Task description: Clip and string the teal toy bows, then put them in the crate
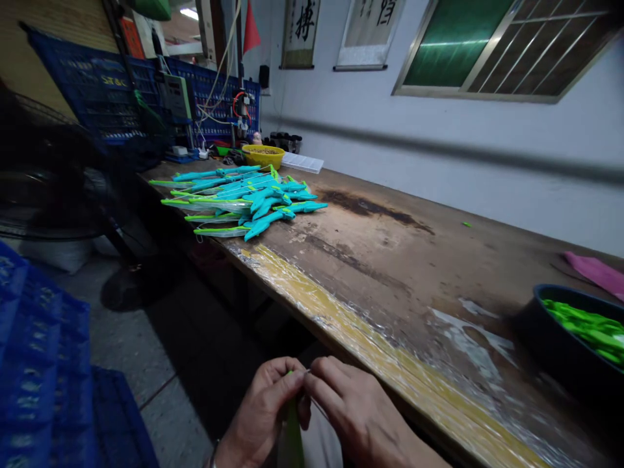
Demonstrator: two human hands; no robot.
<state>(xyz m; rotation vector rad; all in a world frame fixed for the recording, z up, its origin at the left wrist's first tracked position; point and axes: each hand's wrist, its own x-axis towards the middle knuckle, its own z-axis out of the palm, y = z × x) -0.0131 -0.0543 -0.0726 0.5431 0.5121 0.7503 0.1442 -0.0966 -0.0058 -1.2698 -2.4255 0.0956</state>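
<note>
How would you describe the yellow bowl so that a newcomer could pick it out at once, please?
Go along the brown table to its far end, beyond the turquoise heap. There, left of a flat white tray, sits the bowl, set apart by its yellow colour and round shape.

The left hand (268, 404) and right hand (355, 404) meet at the fingertips, fingers curled inward (the right one shows mostly its back).

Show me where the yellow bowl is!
The yellow bowl is upper left of centre in the head view, far along the table, beside the white tray.
</note>
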